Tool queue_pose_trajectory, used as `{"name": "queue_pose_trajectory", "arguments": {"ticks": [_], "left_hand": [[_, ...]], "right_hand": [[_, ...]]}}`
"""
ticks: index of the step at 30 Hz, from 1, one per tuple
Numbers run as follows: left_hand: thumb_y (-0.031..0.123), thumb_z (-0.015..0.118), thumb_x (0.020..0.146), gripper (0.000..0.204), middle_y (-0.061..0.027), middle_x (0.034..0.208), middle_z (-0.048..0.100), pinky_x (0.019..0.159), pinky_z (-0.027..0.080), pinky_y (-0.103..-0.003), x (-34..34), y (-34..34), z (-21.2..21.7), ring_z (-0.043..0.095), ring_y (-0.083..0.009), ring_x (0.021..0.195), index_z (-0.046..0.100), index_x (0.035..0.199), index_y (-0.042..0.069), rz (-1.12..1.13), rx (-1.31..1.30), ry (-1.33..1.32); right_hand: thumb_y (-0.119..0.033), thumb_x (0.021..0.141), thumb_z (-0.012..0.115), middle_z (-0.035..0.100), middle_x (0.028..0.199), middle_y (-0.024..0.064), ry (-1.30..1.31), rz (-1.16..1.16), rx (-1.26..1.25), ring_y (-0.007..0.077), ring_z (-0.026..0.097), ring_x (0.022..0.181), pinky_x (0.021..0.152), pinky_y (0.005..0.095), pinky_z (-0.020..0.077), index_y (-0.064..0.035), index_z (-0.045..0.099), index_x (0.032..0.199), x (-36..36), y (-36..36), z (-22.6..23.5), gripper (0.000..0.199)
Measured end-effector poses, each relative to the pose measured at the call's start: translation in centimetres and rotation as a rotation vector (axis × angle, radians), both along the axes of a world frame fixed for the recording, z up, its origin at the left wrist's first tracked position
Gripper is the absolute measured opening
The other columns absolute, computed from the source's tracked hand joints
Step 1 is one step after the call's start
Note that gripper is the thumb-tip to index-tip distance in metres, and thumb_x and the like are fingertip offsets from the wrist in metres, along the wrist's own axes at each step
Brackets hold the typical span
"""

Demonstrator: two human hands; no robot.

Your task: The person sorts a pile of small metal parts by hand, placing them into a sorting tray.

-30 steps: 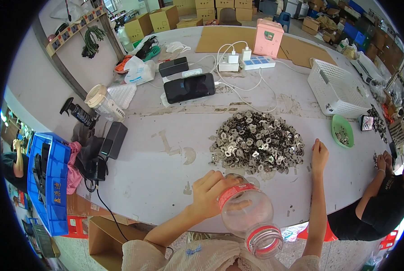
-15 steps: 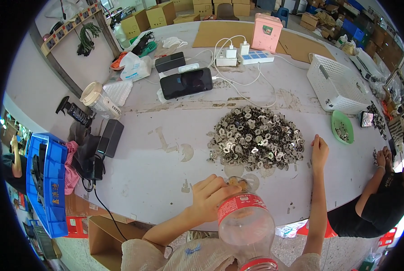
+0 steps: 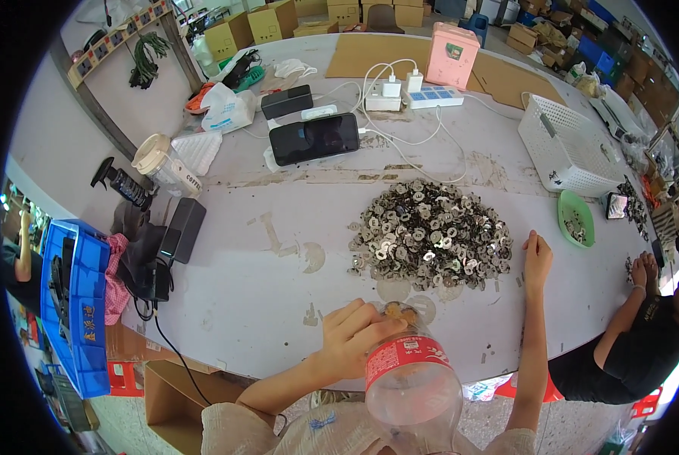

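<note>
My left hand [image 3: 353, 337] is closed round the base end of a large clear plastic bottle [image 3: 409, 406] with a red label. The bottle is tilted, its base pointing to the table and its upper part running off the lower edge of view. A little brownish-orange shows at its base. My right hand [image 3: 537, 262] rests on the table with its fingers curled in, and nothing shows in it. Just left of that hand lies a heap of small round metal parts [image 3: 434, 235], beyond the bottle.
A phone [image 3: 314, 139], a power strip [image 3: 435, 96] and a pink box [image 3: 451, 55] stand at the back. To the right are a white basket [image 3: 565, 144], a green bowl [image 3: 577, 219] and a co-worker [image 3: 633, 326]. A blue crate [image 3: 74, 311] is at far left.
The bottle has tipped slightly in my left hand; the red band at its neck end has left the view. My right hand stays beside the heap. The whole view has shifted slightly.
</note>
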State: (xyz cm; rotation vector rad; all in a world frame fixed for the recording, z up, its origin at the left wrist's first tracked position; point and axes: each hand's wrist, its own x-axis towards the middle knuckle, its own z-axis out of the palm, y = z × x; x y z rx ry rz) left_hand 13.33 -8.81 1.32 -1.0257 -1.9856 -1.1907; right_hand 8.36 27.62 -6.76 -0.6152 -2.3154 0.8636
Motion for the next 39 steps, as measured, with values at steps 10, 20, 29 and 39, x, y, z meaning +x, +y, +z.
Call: {"name": "queue_pose_trajectory", "arguments": {"ticks": [10, 20, 29, 39], "left_hand": [[0.033, 0.076, 0.058, 0.043, -0.0018, 0.067, 0.048, 0.044, 0.036, -0.026, -0.2, 0.4, -0.2, 0.045, -0.0159, 0.053, 0.062, 0.089, 0.008, 0.013, -0.116, -0.063], [0.045, 0.075, 0.061, 0.046, -0.0008, 0.07, 0.049, 0.05, 0.043, -0.026, -1.5, -0.2, 0.2, 0.051, -0.0144, 0.06, 0.059, 0.087, 0.01, 0.101, -0.255, -0.339], [0.044, 0.076, 0.058, 0.049, -0.0013, 0.07, 0.047, 0.047, 0.042, -0.027, -2.3, -0.5, 0.3, 0.049, -0.0158, 0.058, 0.059, 0.087, 0.009, 0.143, -0.233, -0.347], [0.034, 0.075, 0.059, 0.043, 0.0003, 0.065, 0.049, 0.042, 0.033, -0.025, -0.7, -1.1, 1.8, 0.043, -0.0144, 0.052, 0.06, 0.09, 0.008, 0.096, -0.15, -0.005]], "right_hand": [[-0.025, 0.091, 0.048, 0.043, 0.05, 0.006, 0.015, 0.006, -0.014, 0.0126, 0.036, 0.047, 0.047, 0.0306, 0.0297, 0.001, 0.051, 0.061, 0.0, -0.2, 0.1, 0.04], [-0.009, 0.091, 0.047, 0.043, 0.059, 0.0064, -0.044, 0.307, 0.086, 0.0136, 0.039, 0.054, 0.049, 0.029, 0.0288, 0.0003, 0.048, 0.06, 1.5, -4.5, 1.2, 0.032], [-0.009, 0.091, 0.045, 0.041, 0.059, 0.0059, 0.074, 0.225, 0.009, 0.014, 0.036, 0.054, 0.049, 0.0292, 0.0268, 0.0013, 0.048, 0.06, 1.3, -3.8, 1.2, 0.032], [-0.012, 0.091, 0.047, 0.039, 0.058, 0.007, 0.108, 0.188, 0.039, 0.0156, 0.034, 0.053, 0.049, 0.0303, 0.0271, 0.0015, 0.048, 0.06, 0.8, -3.4, 1.3, 0.033]]}}
